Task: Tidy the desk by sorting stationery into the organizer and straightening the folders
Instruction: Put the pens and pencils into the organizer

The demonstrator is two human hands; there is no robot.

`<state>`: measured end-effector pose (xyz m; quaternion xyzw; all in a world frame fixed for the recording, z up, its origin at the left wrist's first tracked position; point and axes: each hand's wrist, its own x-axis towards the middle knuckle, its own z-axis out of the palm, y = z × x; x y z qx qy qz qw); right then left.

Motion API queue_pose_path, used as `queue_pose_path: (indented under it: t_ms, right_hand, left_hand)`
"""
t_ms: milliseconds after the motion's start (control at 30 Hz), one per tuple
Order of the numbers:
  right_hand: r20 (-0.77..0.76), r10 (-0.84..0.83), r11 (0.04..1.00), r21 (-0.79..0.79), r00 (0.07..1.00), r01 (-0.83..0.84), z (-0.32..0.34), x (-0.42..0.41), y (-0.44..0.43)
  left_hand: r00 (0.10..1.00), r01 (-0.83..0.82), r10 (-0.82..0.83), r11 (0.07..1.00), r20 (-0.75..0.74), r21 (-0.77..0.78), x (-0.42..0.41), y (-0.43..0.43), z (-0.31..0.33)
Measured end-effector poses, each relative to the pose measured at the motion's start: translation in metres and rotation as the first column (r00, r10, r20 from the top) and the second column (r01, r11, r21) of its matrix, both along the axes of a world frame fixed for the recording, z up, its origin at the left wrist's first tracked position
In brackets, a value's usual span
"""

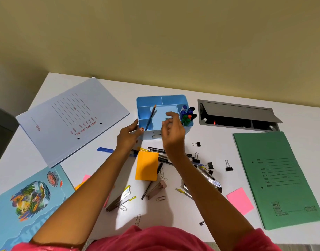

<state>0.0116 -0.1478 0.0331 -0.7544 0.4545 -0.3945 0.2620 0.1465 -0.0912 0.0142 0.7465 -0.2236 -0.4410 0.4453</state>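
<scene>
a: where's the organizer [162, 100]?
b: at the back middle of the desk [206, 87], blue, open on top. 1 pencil [150, 116] leans in a left slot, a pale blue pad [164, 111] lies in the middle slot, and markers [187, 115] stand in the right slot.
a: and the hands?
b: the left hand [128, 134] touches the organizer's front left corner, fingers fairly straight, clamped on nothing. the right hand [172, 129] is over the middle slot, blurred, fingers loosely curled and apart, with nothing seen in them.
a: what's just in front?
b: a loose heap between the forearms: black pens [156, 150], an orange pad [146, 167], paper clips [160, 198] and binder clips [228, 166]. a blue pen [105, 149] lies just left of the left wrist.
a: the folders?
b: 3, all askew. a white folder [70, 120] is at back left, a picture folder [28, 200] at front left with its corner under the white one, and a green folder [277, 178] at right. a pink note [239, 201] lies just beside the green folder's left edge.
a: anything further out?
b: a cable hatch [237, 115] set into the desk right of the organizer, its lid up.
</scene>
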Motion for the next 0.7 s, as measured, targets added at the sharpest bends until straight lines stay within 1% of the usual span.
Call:
queue_pose_path:
  t_ms: [33, 67, 133, 200, 300, 367, 500, 600, 700]
  right_hand:
    - [0.006, -0.022, 1.000, -0.022, 1.000, 0.023, -0.004, -0.007, 0.003]
    - [-0.008, -0.044, 0.999, -0.004, 0.999, 0.044, -0.009, -0.015, 0.006]
    - [-0.075, -0.043, 0.996, 0.075, 0.996, 0.049, -0.023, -0.034, 0.011]
    - [-0.198, 0.032, 0.991, 0.137, 0.980, -0.005, -0.043, -0.056, 0.016]
    - [-0.416, 0.103, 0.979, 0.206, 0.903, -0.016, -0.065, -0.080, 0.020]
    - [-0.508, 0.122, 0.979, 0.205, 0.853, -0.017, -0.073, -0.088, 0.023]
    - [-0.557, 0.132, 0.986, 0.161, 0.820, -0.049, -0.077, -0.097, 0.027]
    - [-0.605, 0.104, 0.987, 0.159, 0.789, -0.008, -0.076, -0.096, 0.025]
    - [-0.667, 0.096, 0.989, 0.148, 0.739, 0.005, -0.077, -0.095, 0.020]
  left_hand:
    - [1.000, 0.003, -0.003, 1.000, 0.000, -0.001, 0.000, 0.000, 0.000]
    - [1.000, 0.006, -0.006, 1.000, 0.000, -0.002, 0.001, 0.000, -0.001]
    - [1.000, 0.011, -0.011, 1.000, -0.006, -0.005, 0.002, 0.001, -0.001]
    - [1.000, 0.011, -0.011, 1.000, -0.011, -0.006, 0.002, 0.001, -0.002]
    - [1.000, 0.012, -0.012, 1.000, -0.017, -0.003, 0.002, 0.002, -0.002]
    - [1.000, 0.016, -0.016, 1.000, -0.015, -0.005, 0.002, 0.003, -0.002]
    - [1.000, 0.022, -0.022, 1.000, -0.008, -0.006, 0.003, 0.003, -0.001]
    - [1.000, 0.018, -0.018, 1.000, -0.007, -0.006, 0.002, 0.003, -0.001]
    - [1.000, 0.019, -0.019, 1.000, -0.001, -0.007, 0.001, 0.003, 0.000]
